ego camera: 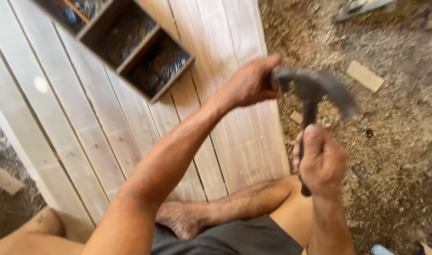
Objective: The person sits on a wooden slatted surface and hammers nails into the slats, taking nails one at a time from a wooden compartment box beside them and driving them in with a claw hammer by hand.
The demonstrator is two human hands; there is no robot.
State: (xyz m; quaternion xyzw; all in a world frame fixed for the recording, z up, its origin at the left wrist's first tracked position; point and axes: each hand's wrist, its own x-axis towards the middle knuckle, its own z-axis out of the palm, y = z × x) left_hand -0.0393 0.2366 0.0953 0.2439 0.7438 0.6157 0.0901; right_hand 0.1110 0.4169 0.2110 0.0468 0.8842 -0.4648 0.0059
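The right hand is clamped round the handle of a claw hammer, raised over the right edge of the plank panel. The left hand pinches its head. It looks top-heavy and rigid — best gripped low on the handle.

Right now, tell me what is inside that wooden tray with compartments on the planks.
The divided wooden tray lies on the pale planks. Its compartments hold dark, shiny clutter, probably nails, too blurred to confirm. The far compartment is cut off by the frame edge, so its contents mostly cannot be seen.
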